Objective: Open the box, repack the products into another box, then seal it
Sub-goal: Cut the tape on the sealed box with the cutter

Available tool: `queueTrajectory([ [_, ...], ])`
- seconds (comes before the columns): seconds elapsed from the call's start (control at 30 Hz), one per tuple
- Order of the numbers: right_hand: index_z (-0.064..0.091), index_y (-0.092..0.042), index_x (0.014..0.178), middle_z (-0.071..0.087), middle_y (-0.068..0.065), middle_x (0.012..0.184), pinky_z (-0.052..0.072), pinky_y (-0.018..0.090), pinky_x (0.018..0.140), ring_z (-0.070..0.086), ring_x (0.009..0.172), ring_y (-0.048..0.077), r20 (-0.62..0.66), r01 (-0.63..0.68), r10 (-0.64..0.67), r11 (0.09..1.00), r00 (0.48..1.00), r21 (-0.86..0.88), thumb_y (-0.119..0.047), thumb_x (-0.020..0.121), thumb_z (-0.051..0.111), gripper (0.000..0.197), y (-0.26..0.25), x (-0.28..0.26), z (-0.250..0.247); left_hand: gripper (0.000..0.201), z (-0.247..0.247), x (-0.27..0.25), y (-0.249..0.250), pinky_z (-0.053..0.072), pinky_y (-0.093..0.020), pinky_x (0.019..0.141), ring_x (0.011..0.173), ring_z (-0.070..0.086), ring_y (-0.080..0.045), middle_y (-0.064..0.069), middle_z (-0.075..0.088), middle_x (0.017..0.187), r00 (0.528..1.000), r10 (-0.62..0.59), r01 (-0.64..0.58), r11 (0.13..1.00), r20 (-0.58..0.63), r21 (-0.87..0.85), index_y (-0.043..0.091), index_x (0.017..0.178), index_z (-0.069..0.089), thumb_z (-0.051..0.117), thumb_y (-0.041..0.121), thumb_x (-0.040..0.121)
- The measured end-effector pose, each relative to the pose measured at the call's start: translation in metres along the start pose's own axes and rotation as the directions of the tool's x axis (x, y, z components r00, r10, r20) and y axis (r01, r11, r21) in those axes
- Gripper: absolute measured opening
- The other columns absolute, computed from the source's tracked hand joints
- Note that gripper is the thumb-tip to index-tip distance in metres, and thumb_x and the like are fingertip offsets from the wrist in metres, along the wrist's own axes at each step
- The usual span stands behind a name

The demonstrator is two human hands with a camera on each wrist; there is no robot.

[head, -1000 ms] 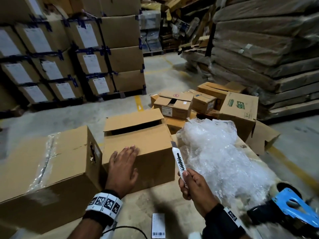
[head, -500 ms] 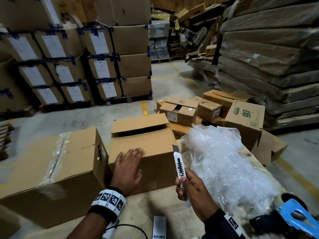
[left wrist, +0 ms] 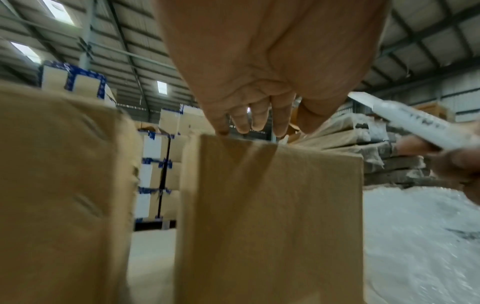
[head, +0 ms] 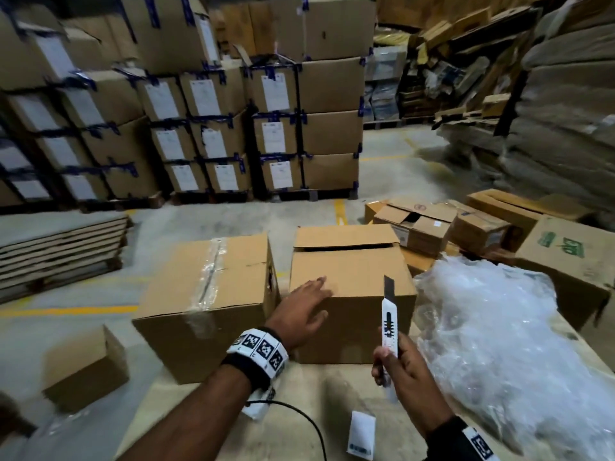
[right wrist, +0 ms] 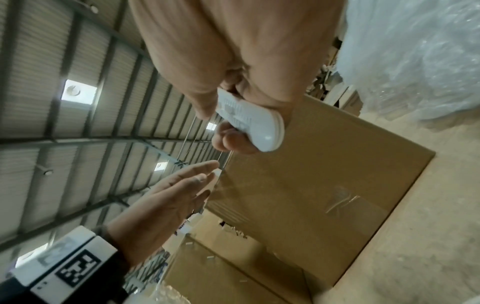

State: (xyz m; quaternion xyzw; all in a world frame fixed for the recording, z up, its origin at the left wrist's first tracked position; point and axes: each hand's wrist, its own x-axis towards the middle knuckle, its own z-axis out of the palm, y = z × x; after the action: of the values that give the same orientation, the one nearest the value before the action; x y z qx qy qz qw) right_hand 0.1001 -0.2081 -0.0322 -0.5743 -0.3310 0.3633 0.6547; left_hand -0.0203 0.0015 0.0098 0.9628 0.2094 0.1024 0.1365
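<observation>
Two hands work over a pale, rough-surfaced table [head: 299, 387]. The left hand [head: 304, 312] reaches forward with its fingers straight and spread, the palm flat toward the near face of the open box [head: 352, 294], fingertips at that box's upper left edge; whether the palm presses the cardboard cannot be told. The right hand [head: 401, 369] is curled round the lower half of a box cutter [head: 388, 319], held upright with its narrow grey blade extended above the white plastic handle, just in front of the open box's right corner.

The open box is plain brown corrugated cardboard, squarish, with its far top flap lying loosely over a dark gap. Just beside it on the left stands the taped box [head: 206, 294], also brown cardboard, with a wrinkled strip of clear glossy tape running along its top seam and down its front. To the right lies a heap of bubble wrap [head: 499, 344], translucent, crinkled and puffy. A small white barcode label [head: 362, 439] lies flat on the table near the right forearm.
</observation>
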Motion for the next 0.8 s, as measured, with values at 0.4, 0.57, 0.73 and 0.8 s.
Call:
queueTrajectory([
  [0.4, 0.056, -0.020, 0.116, 0.070, 0.010, 0.089, 0.055, 0.032, 0.062, 0.066, 0.070, 0.021, 0.218, 0.227, -0.159, 0.914, 0.963, -0.337, -0.003, 0.097, 0.051, 0.026, -0.033, 0.057, 0.159, 0.033, -0.113, -0.089, -0.150, 0.034, -0.028, 0.105, 0.126, 0.049, -0.022, -0.007, 0.057, 0.133, 0.925, -0.284, 0.268, 0.959, -0.253, -0.097, 0.012, 0.124, 0.061, 0.054, 0.026, 0.095],
  [0.57, 0.059, -0.037, 0.099, 0.072, -0.004, 0.084, 0.056, 0.037, 0.062, 0.067, 0.067, 0.017, 0.237, 0.315, -0.223, 0.804, 0.946, -0.504, -0.020, 0.094, 0.055, 0.018, -0.039, 0.136, 0.238, 0.064, -0.113, -0.112, -0.229, 0.036, -0.045, 0.109, 0.133, 0.039, -0.037, -0.017, 0.032, 0.151, 0.740, -0.672, 0.668, 0.740, 0.034, 0.080, 0.024, 0.153, 0.014, 0.039, 0.046, 0.098],
  [0.73, 0.064, -0.024, 0.109, 0.074, -0.003, 0.081, 0.056, 0.038, 0.074, 0.068, 0.077, 0.019, 0.058, 0.152, -0.146, 0.802, 0.988, -0.577, -0.016, 0.092, 0.056, 0.020, -0.021, 0.190, 0.279, 0.067, -0.112, -0.109, -0.260, 0.036, -0.039, 0.107, 0.133, 0.042, -0.036, -0.022, 0.035, 0.150, 0.690, -0.688, 0.691, 0.718, 0.226, 0.079, 0.032, 0.154, -0.004, 0.025, 0.057, 0.099],
  [0.8, 0.065, -0.018, 0.113, 0.073, -0.003, 0.085, 0.055, 0.037, 0.079, 0.067, 0.081, 0.020, 0.015, 0.139, -0.163, 0.790, 0.987, -0.597, -0.014, 0.093, 0.056, 0.023, -0.010, 0.194, 0.280, 0.068, -0.113, -0.106, -0.264, 0.037, -0.039, 0.106, 0.132, 0.044, -0.036, -0.023, 0.037, 0.149, 0.697, -0.684, 0.684, 0.724, 0.214, 0.089, 0.032, 0.154, -0.005, 0.023, 0.059, 0.098],
])
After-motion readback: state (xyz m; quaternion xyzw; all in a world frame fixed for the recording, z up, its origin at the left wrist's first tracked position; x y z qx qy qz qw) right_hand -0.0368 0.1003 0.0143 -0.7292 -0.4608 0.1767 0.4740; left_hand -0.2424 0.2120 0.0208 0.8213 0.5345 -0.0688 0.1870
